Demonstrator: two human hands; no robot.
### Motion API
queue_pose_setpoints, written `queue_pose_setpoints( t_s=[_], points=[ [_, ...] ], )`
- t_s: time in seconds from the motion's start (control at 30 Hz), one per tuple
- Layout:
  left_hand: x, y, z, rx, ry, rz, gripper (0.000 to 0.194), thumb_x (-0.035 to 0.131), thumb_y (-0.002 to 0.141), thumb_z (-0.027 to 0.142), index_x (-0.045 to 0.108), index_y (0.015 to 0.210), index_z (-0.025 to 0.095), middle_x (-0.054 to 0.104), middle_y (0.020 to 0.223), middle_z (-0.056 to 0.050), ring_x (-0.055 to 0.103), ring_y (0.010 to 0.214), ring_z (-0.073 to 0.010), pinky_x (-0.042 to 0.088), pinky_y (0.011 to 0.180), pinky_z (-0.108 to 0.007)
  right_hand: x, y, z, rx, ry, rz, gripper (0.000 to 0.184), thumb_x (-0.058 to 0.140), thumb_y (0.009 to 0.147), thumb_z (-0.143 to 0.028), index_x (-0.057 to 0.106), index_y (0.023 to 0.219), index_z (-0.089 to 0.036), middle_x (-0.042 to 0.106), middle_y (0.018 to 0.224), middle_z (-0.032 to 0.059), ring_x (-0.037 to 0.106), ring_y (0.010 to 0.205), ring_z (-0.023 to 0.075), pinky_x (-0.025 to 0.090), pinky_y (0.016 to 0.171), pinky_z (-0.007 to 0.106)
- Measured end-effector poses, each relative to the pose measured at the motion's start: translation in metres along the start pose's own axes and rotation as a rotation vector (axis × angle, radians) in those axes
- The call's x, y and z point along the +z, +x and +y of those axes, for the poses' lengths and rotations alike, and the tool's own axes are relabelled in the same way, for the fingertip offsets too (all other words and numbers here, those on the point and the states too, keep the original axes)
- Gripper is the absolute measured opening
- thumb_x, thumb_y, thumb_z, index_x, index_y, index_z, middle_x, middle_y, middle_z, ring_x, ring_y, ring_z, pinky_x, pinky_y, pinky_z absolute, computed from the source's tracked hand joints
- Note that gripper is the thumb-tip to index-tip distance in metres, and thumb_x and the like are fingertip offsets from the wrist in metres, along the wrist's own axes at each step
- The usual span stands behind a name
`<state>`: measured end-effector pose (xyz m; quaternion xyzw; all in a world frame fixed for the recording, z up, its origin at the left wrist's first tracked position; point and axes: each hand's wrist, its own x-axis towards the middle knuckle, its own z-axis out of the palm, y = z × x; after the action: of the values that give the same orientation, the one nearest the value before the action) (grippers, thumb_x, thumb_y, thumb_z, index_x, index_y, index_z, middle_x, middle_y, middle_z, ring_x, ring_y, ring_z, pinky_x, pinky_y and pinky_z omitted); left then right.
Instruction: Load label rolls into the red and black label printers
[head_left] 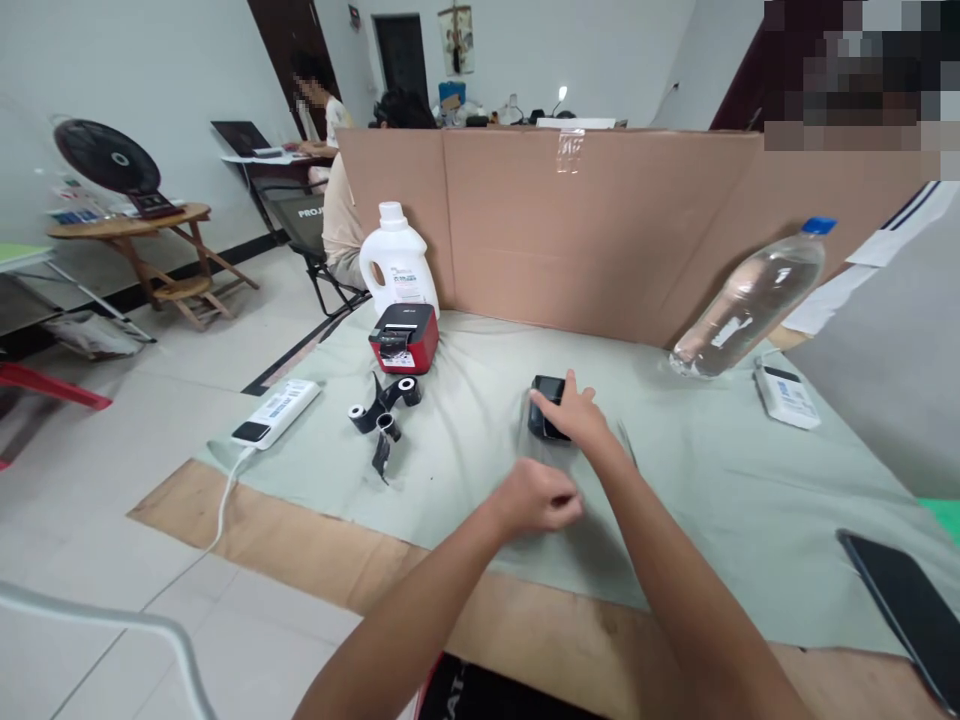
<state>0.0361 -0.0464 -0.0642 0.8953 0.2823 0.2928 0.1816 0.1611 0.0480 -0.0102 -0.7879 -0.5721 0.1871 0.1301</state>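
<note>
My right hand [576,412] lies over a small black device [546,400] in the middle of the pale green cloth [720,470], fingers wrapped on its top and near side. My left hand [541,497] hovers just in front of it with fingers curled in a pinch; what it holds, if anything, is too small to make out. A red and black label printer [404,337] sits to the left, with black label rolls and ribbon [385,408] in front of it.
A white detergent bottle [398,262] stands behind the printer. A clear water bottle [750,298] leans on the cardboard wall [585,220]. A power strip [276,411] lies at left, a white remote-like unit [785,395] at right, a black phone [904,600] near right. People sit beyond the cardboard.
</note>
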Motion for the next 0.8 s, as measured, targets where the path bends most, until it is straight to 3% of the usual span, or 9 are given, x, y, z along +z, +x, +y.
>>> queue_pose_setpoints(
  t_s=[0.13,0.2,0.27,0.33,0.43,0.57,0.8],
  points=[
    [-0.024,0.007,-0.03,-0.378,-0.014,0.374,0.044,0.041,0.1,0.034,0.054,0.06,0.02,0.058,0.061,0.0,0.051,0.058,-0.0124,0.04,0.062,-0.026,0.017,0.019,0.039,-0.234,0.342,0.156,0.076,0.032,0.097,-0.064,0.043,0.153,-0.014,0.052,0.147,0.0221,0.048,0.14,0.0334,0.036,0.116,0.047],
    [-0.036,0.017,-0.052,-0.593,-0.038,0.441,0.041,0.043,0.1,0.035,0.06,0.067,0.02,0.06,0.064,0.0,0.053,0.061,-0.013,0.042,0.064,-0.025,0.031,0.026,0.053,-0.295,0.487,0.261,0.069,0.032,0.098,-0.059,0.054,0.144,-0.012,0.057,0.146,0.0196,0.05,0.138,0.0298,0.036,0.118,0.044],
    [-0.044,0.028,-0.075,-0.673,-0.046,0.413,0.03,0.05,0.098,0.032,0.07,0.08,0.019,0.069,0.075,0.0,0.058,0.067,-0.0136,0.046,0.069,-0.025,0.043,0.029,0.061,-0.298,0.602,0.333,0.065,0.031,0.099,-0.056,0.062,0.136,-0.012,0.063,0.14,0.0178,0.057,0.131,0.0282,0.04,0.115,0.044],
    [-0.046,0.038,-0.094,-0.624,-0.034,0.339,0.024,0.055,0.096,0.027,0.077,0.098,0.02,0.076,0.093,-0.002,0.063,0.075,-0.0142,0.049,0.077,-0.025,0.048,0.028,0.064,-0.298,0.677,0.361,0.061,0.032,0.1,-0.054,0.066,0.129,-0.013,0.068,0.132,0.0164,0.063,0.122,0.0272,0.044,0.11,0.043],
    [-0.038,0.046,-0.112,-0.549,-0.017,0.233,0.032,0.054,0.096,0.024,0.076,0.119,0.024,0.078,0.105,-0.003,0.068,0.083,-0.0155,0.051,0.081,-0.025,0.048,0.026,0.064,-0.298,0.723,0.356,0.057,0.034,0.1,-0.051,0.069,0.125,-0.014,0.071,0.128,0.0159,0.065,0.116,0.0265,0.046,0.107,0.041],
    [-0.028,0.045,-0.116,-0.599,0.025,0.139,0.036,0.056,0.097,0.026,0.072,0.13,0.028,0.079,0.113,-0.003,0.073,0.094,-0.0194,0.053,0.083,-0.028,0.046,0.025,0.064,-0.295,0.705,0.353,0.056,0.034,0.101,-0.05,0.068,0.127,-0.014,0.071,0.127,0.0161,0.065,0.117,0.0269,0.047,0.106,0.041],
    [-0.032,0.047,-0.104,-0.654,0.189,-0.013,0.043,0.054,0.098,0.023,0.064,0.138,0.036,0.073,0.128,-0.002,0.071,0.112,-0.0234,0.052,0.094,-0.032,0.048,0.027,0.063,-0.225,0.631,0.35,0.064,0.033,0.099,-0.051,0.058,0.141,-0.011,0.065,0.136,0.0192,0.062,0.123,0.0294,0.045,0.107,0.043]
  ],
)
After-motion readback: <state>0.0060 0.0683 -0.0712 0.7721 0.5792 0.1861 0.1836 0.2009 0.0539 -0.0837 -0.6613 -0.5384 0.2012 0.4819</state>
